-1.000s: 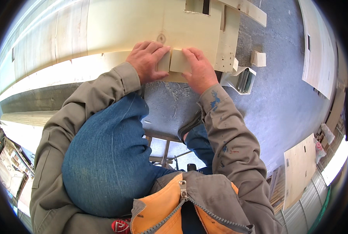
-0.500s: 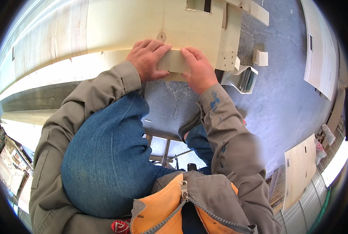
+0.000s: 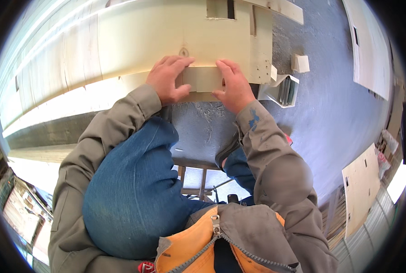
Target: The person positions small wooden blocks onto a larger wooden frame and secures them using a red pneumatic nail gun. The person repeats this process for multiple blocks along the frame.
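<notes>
Partly hidden, a small wood block [image 3: 203, 78] sits gripped between left hand [image 3: 168, 79] and right hand [image 3: 234, 86].

Small pale wood block [image 3: 203, 78], rectangular, flat against the lower edge of the big light timber beam [image 3: 134, 41], just below a knot, pinched at both short ends.

Your one camera sits on your head and looks steeply down, close over your knees. Your left hand [image 3: 168, 79] and right hand [image 3: 232, 86] are near the top, on the wooden beam [image 3: 134, 41].
</notes>
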